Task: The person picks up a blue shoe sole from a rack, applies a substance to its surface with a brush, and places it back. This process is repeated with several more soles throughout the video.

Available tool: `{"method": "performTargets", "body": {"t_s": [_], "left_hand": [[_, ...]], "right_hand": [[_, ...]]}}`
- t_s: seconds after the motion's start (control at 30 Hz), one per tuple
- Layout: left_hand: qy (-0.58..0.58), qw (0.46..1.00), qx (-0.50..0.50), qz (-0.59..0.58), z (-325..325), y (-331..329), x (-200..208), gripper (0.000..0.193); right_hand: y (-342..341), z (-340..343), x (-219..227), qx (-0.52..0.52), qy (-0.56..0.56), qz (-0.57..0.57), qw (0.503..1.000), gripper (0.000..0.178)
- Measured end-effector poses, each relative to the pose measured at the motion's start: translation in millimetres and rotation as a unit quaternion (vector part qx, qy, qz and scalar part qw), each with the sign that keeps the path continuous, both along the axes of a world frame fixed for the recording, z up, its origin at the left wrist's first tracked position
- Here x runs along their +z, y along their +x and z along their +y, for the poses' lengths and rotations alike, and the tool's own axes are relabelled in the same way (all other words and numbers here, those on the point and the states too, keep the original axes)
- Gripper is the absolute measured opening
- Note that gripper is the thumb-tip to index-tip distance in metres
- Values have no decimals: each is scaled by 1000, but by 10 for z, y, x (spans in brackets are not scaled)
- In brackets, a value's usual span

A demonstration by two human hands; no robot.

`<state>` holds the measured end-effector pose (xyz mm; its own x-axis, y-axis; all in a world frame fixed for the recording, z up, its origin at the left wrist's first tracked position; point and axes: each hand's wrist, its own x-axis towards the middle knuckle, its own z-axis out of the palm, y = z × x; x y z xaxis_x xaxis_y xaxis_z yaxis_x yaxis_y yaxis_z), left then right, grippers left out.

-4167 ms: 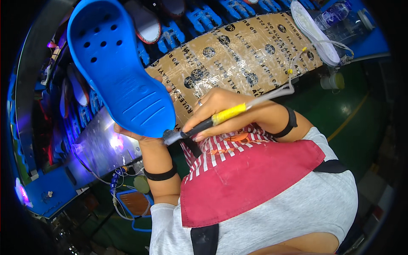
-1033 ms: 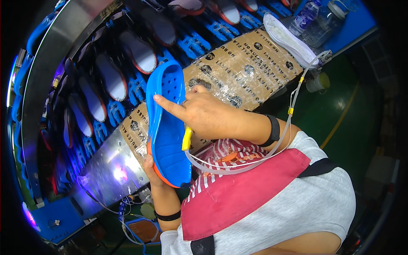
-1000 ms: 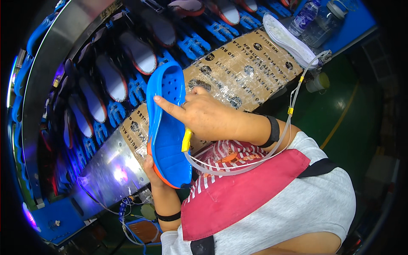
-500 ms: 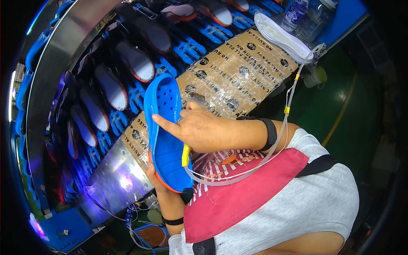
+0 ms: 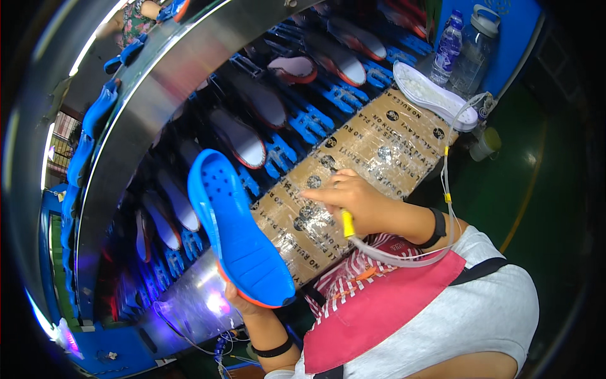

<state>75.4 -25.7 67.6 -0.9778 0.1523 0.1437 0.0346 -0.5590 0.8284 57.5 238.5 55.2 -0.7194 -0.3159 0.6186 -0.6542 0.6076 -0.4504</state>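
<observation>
My left hand (image 5: 247, 302) grips the heel end of a blue perforated shoe sole (image 5: 235, 224) with an orange edge, held tilted up over the bench's near edge. My right hand (image 5: 348, 197) is to the right of the sole and apart from it, over the tape-covered cardboard bench top (image 5: 385, 142). A yellow-handled tool (image 5: 347, 223) is tucked under its palm. From the tool a clear tube (image 5: 445, 189) loops up to the right. Black wristbands sit on both wrists.
A curved conveyor (image 5: 284, 120) beyond the bench carries several shoe soles on blue holders. A white sole (image 5: 432, 95) lies at the bench's far right end, by two clear bottles (image 5: 464, 47) and a small jar (image 5: 486, 144). Green floor is at right.
My right hand has come off the blue sole and shifted right over the cardboard. The sole in my left hand now stands farther left and apart from it.
</observation>
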Motion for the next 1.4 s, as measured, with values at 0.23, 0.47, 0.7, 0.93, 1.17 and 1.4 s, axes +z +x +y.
{"method": "performTargets", "body": {"t_s": [0.23,0.47,0.7,0.93,1.17,1.4], "left_hand": [[23,981,34,190,214,-687,1168,58],[1,994,104,17,474,-1989,2560,57],[-305,917,216,138,222,-2208,2370,52],[-585,422,491,488,94,-2251,2426,44],[-784,326,426,313,-218,-2511,2678,29],[-825,308,453,142,-434,-2639,2892,31]], "right_hand": [[62,236,15,21,-234,-180,955,58],[108,273,120,31,-254,-143,956,58],[140,468,-89,1,-287,-186,940,56],[134,447,-27,19,-321,-203,925,50],[140,459,-123,16,-337,-235,911,48],[189,537,-96,-6,-302,-222,927,45]]}}
